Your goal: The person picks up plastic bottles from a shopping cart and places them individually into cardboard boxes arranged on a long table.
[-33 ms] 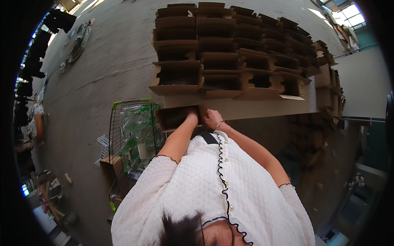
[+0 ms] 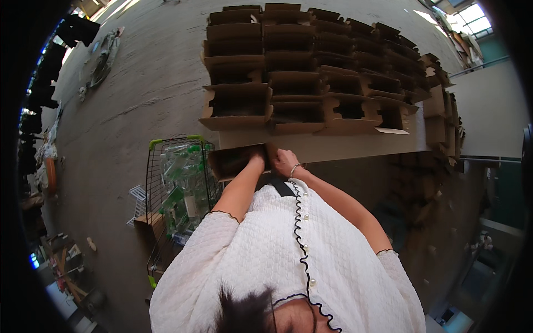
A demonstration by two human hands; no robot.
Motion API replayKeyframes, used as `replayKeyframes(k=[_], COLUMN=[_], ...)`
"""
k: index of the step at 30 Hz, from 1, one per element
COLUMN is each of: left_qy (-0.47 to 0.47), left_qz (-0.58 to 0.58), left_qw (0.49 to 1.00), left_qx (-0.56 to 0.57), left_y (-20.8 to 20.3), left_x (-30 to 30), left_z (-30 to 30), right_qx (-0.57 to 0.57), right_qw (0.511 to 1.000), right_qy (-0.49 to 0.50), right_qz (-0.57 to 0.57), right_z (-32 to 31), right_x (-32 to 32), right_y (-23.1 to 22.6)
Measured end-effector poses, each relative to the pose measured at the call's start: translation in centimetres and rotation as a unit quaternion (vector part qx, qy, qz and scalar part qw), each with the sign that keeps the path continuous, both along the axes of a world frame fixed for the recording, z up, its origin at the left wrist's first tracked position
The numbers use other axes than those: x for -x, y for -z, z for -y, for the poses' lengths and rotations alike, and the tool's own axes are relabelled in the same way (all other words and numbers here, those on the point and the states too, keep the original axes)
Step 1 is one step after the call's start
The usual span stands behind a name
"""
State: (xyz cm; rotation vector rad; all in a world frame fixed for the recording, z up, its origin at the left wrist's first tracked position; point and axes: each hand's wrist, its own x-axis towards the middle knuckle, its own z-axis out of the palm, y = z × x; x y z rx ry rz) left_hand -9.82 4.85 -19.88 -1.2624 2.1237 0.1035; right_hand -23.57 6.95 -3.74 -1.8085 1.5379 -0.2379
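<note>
An open-topped brown cardboard box (image 2: 233, 162) sits at the near left corner of the table, close to my body. My left hand (image 2: 257, 162) reaches down into its right end, and the box's shade hides the fingers. On the outer side of that same end, my right hand (image 2: 286, 163) is closed against the cardboard with curled fingers. Both hands are thus on either side of the box's right wall. Beyond them, rows of similar open cardboard boxes (image 2: 297, 125) stand packed together, their dark insides too dim to make out.
A pale table surface (image 2: 355, 145) shows between my hands and the box rows. Left of me stands a black wire cart (image 2: 154, 166) with green corners, holding clear and green plastic bottles (image 2: 186, 166). More boxes (image 2: 438, 119) are stacked at the right, by a pale panel (image 2: 491, 111).
</note>
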Motion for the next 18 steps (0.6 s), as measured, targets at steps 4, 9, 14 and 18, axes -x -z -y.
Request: replayKeyframes(k=[4, 9, 14, 18], left_qy=[-0.128, -0.193, -0.305, -0.452], left_qz=[-0.073, -0.246, -0.563, -0.468], left_qw=[0.988, 0.945, 0.737, 0.666], left_qx=[-0.051, -0.097, 0.218, 0.366], left_y=[-2.0, -9.9, -23.2, -21.6], left_x=[-0.8, -3.3, -7.7, -12.0], left_z=[0.8, 1.1, -5.9, -10.5], right_qx=[-0.073, -0.056, -0.078, -0.074], right_qw=[0.996, 0.996, 0.995, 0.995], right_qy=[0.039, 0.051, 0.048, 0.050], right_qz=[0.017, 0.046, 0.040, 0.042], right_z=[0.5, 0.6, -0.4, -0.3], right_x=[0.2, 0.2, 1.7, 0.8], right_y=[-1.3, -1.6, 2.3, 1.3])
